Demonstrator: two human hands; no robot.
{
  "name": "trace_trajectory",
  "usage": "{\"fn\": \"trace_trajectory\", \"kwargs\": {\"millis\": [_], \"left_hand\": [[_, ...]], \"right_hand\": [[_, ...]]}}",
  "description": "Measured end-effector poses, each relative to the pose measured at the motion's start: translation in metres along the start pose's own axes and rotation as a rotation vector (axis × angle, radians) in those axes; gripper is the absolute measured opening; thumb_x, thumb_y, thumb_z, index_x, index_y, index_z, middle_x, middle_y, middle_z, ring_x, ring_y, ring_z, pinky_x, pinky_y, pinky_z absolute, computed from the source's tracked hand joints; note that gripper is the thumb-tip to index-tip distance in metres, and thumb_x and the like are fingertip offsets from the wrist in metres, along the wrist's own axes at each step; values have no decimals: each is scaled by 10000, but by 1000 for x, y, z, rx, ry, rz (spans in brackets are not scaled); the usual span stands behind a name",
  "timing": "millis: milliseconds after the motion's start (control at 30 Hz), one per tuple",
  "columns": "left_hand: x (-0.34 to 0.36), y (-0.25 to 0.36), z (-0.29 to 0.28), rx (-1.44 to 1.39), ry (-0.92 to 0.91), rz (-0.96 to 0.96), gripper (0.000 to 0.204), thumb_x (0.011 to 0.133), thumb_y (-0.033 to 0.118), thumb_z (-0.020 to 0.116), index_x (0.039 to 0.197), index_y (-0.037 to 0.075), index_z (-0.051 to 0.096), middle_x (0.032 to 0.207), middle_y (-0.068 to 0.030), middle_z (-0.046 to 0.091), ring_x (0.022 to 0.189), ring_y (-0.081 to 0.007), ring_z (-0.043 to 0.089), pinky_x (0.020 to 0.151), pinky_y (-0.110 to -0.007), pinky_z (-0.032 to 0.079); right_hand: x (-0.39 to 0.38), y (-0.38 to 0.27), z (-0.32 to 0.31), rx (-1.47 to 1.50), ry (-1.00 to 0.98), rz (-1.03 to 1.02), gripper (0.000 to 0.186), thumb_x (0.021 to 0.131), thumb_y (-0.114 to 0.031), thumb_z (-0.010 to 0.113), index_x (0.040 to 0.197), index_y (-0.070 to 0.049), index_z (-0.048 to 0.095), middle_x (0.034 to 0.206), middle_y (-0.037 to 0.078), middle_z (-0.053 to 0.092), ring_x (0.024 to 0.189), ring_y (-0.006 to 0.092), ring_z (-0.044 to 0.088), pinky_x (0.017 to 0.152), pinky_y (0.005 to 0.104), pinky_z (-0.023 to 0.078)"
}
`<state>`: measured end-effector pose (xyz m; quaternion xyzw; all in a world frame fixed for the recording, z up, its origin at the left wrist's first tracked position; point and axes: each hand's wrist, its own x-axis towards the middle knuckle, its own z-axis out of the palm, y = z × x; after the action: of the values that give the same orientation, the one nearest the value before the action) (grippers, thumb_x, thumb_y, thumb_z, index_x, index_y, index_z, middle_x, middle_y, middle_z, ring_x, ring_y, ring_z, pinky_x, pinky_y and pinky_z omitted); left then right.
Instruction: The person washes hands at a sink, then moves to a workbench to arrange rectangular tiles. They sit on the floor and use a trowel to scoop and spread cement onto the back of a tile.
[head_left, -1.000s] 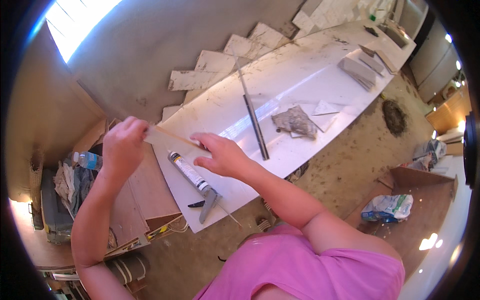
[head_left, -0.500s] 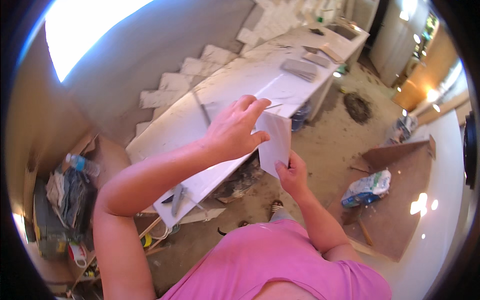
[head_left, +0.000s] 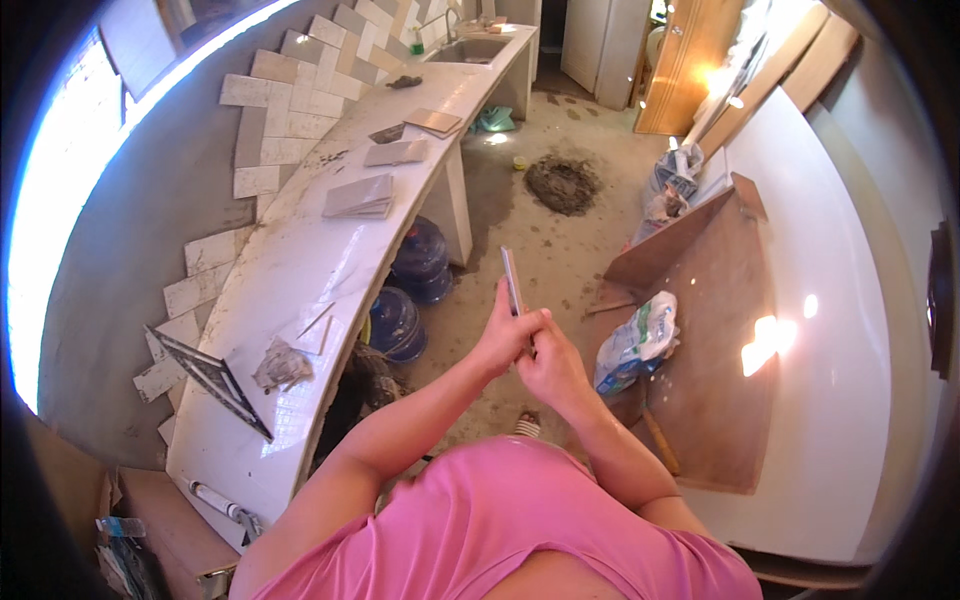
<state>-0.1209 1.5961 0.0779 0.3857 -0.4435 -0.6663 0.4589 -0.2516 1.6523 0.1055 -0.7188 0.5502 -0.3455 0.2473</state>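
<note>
Head view: our left hand [head_left: 504, 335] holds the thin tile [head_left: 512, 282] low in its fingers; our right hand [head_left: 555, 367] meets it, grip hidden. We'd best keep pressure even.

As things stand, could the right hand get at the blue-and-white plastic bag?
Probably not right away: the right hand meets the left hand at the tile. Nothing visible blocks its side toward the plastic bag, though the depth is hard to judge.
</note>
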Motion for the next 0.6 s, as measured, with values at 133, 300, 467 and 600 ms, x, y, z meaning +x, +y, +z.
{"fn": "trace_trajectory", "kwargs": {"millis": [133,300,467,600], "left_hand": [[81,-31,4,-487,35,-323,452,918,347,637,1235,78,462,977,-101,577,843,-227,605,707,-381,534],[155,-30,-33,-491,86,-413,667,930,558,549,1337,34,480,1219,-160,571,1063,-413,625,862,-571,535],[238,-40,-76,-652,47,-363,823,873,717,532,1443,131,435,1280,-184,549,1090,-490,585,862,-643,506],[328,-47,-92,-793,-1,-328,938,822,820,475,1439,114,441,1249,-201,572,1088,-480,594,865,-650,504]], "right_hand": [[43,45,-71,-95,-282,-152,439,851,-182,683,1249,-29,579,1128,226,627,985,383,644,834,429,534],[92,187,-116,548,-177,325,561,855,-247,691,1370,-74,548,1168,179,642,1050,342,638,886,409,522],[103,322,-123,-449,98,444,394,875,-293,672,1196,-64,669,1053,143,695,929,296,682,826,367,530],[139,400,-127,78,106,806,406,858,-341,685,1143,-52,681,958,182,699,910,377,675,821,442,524]]}}
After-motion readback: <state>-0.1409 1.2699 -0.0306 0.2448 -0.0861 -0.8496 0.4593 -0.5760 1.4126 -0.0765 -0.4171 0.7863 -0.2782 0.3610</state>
